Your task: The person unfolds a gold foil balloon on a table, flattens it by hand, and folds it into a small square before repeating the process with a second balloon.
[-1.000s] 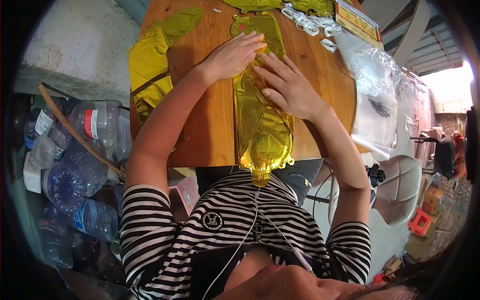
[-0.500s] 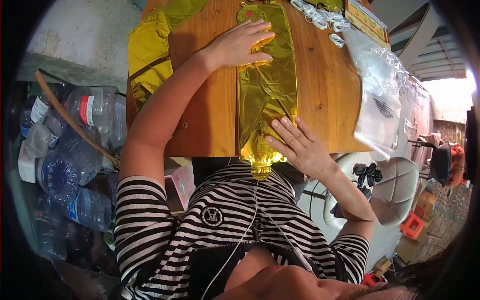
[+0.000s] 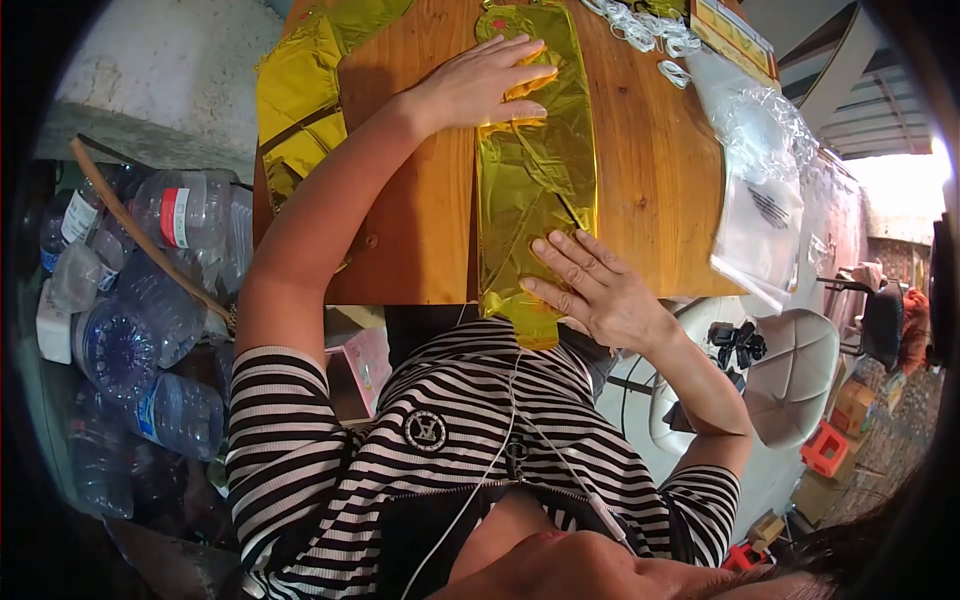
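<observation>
A long, flat gold foil balloon (image 3: 540, 190) lies lengthwise on the wooden table, its narrow bottom end hanging over the near edge towards my body. My left hand (image 3: 490, 85) rests on its upper part, palm down with the fingers spread. Lower down, my right hand (image 3: 595, 290) lies on the balloon's right side near the table edge, fingers stretched out and slightly apart. Creases run diagonally across the foil between the two hands. Another piece of folded gold foil (image 3: 305, 80) lies to the left of my left arm.
White string bundles (image 3: 640, 30) lie at the table's far right. Clear plastic bags (image 3: 760, 200) spread over the right edge. Several empty plastic bottles (image 3: 185, 215) are piled on the left. A light padded chair (image 3: 795, 380) stands at the right.
The balloon's near end, crumpled and shiny before, now lies flatter and its tail looks wider. My right hand has shifted slightly to the right; my left hand stays almost in place.
</observation>
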A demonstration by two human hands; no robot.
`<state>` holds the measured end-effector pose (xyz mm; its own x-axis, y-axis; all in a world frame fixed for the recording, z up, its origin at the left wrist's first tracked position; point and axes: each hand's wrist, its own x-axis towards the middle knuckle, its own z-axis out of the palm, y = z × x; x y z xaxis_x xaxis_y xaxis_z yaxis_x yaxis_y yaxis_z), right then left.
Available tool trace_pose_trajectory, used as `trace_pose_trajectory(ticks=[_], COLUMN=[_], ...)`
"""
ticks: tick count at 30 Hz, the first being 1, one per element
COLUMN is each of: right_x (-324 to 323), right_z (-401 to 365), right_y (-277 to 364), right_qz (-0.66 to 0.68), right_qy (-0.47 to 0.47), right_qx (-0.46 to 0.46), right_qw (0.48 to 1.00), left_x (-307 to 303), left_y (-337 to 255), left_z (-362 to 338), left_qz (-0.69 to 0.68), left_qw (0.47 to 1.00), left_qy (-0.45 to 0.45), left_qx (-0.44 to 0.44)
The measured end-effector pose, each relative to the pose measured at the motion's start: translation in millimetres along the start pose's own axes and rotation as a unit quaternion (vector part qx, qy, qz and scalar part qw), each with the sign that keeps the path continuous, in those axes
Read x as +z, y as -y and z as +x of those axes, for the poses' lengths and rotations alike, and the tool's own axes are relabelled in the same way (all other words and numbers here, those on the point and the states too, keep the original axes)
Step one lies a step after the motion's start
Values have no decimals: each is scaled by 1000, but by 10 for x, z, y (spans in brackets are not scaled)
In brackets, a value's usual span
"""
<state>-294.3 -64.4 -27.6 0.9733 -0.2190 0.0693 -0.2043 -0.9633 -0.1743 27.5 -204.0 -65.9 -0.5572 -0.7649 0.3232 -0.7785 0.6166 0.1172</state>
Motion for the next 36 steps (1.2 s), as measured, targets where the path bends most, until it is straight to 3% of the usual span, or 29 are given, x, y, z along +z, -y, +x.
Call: trace_pose_trajectory(ticks=[7,10,13,15,16,22,26,28,36], right_x=[-103,-115,-61,62,107,245,166,153,-30], right_z=[-92,-114,-153,-204,-209,-150,-9,44,77], right_y=[92,121,85,15,-3,17,51,53,63], right_qz=[65,-6,-3,-215,-231,-222,-180,-96,-50], right_qy=[-8,-23,34,24,20,-52,-26,-27,-17], right_qx=[-42,-87,-70,-66,-50,-37,-31,-24,-39], right_qw=[997,996,997,974,971,973,983,995,998], left_x=[-58,-55,-69,-74,-74,-89,-79,-66,-96], left_y=[-266,-316,-323,-328,-337,-418,-464,-493,-553], left_z=[-171,-214,-214,-215,-226,-272,-334,-362,-374], left_qz=[-14,-13,-4,-6,-7,-15,-16,-19,-2], left_qw=[999,1000,1000,1000,1000,999,999,999,1000], left_qy=[30,27,25,28,29,36,33,32,21], left_qx=[-1,4,1,0,-1,1,15,16,19])
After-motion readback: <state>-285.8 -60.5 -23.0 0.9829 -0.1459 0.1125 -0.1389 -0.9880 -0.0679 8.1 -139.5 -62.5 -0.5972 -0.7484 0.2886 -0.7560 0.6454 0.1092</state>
